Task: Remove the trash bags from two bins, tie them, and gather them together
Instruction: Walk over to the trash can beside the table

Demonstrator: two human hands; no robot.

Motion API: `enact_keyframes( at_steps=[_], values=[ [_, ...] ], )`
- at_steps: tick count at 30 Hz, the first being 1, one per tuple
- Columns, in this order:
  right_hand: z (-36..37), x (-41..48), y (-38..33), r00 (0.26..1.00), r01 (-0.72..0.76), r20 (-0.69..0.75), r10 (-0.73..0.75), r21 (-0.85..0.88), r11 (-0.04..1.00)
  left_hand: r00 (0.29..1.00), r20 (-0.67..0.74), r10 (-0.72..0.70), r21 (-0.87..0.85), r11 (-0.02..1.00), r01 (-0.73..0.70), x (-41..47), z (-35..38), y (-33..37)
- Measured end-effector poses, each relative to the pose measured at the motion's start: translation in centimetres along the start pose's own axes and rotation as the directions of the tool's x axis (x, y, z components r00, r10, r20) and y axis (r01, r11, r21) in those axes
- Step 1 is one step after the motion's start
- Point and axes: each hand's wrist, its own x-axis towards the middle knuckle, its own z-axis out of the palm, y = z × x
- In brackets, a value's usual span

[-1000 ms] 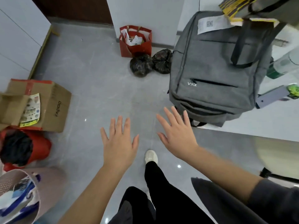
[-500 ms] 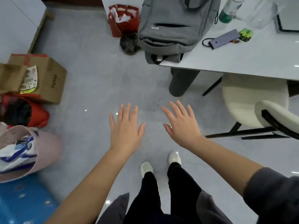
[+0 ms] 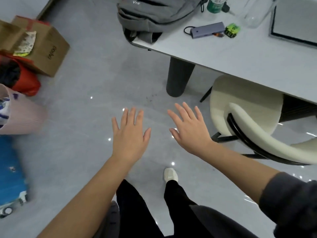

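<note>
My left hand (image 3: pixel 130 136) and my right hand (image 3: pixel 190 129) are stretched out flat over the grey floor, fingers spread, both holding nothing. A pink ribbed bin (image 3: pixel 22 115) stands at the left edge with a white and blue bag inside it. Behind it lies a red bag (image 3: pixel 25 83) with dark contents. No tied black trash bags are in sight in this view.
A cardboard box (image 3: pixel 44 48) sits at the far left. The white table (image 3: pixel 240 54) carries a grey backpack (image 3: pixel 154 16), a power bank (image 3: pixel 208 30) and a bottle. A cream chair (image 3: pixel 243 103) stands right of my hands. A blue object (image 3: pixel 10 170) lies lower left.
The view has backed away from the wall: the two black tied bags and the red paper bag have left the frame, the table and chair have come in. Both hands stay spread and hold nothing.
</note>
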Motion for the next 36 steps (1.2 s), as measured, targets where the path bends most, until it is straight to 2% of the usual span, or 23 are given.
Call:
enact_keyframes(
  at_steps=[9,14,22,28,36],
  values=[
    [2.3,-10.7,13.4,0.992,0.112,-0.057,-0.114,-0.042,0.993,0.996,0.023,-0.092,-0.01,0.996,0.092,-6.2,5.1,16.1],
    [4.5,-16.9,19.4,0.969,0.225,-0.081,-0.234,-0.109,0.968,0.987,-0.011,-0.161,-0.027,0.987,0.16,-10.7,9.0,24.8],
    [4.1,-28.8,30.3,0.936,0.348,0.002,-0.351,-0.124,0.929,0.966,0.045,-0.253,-0.105,0.961,0.257,-18.7,11.6,40.2],
    [4.2,-32.1,39.0,0.9,0.434,0.037,-0.434,-0.155,0.888,0.96,0.004,-0.281,-0.114,0.953,0.279,-19.3,12.8,49.9],
    [6.5,-34.1,52.9,0.799,0.6,0.1,-0.592,-0.178,0.78,0.891,0.04,-0.453,-0.172,0.875,0.453,-18.8,18.5,63.9]
  ],
)
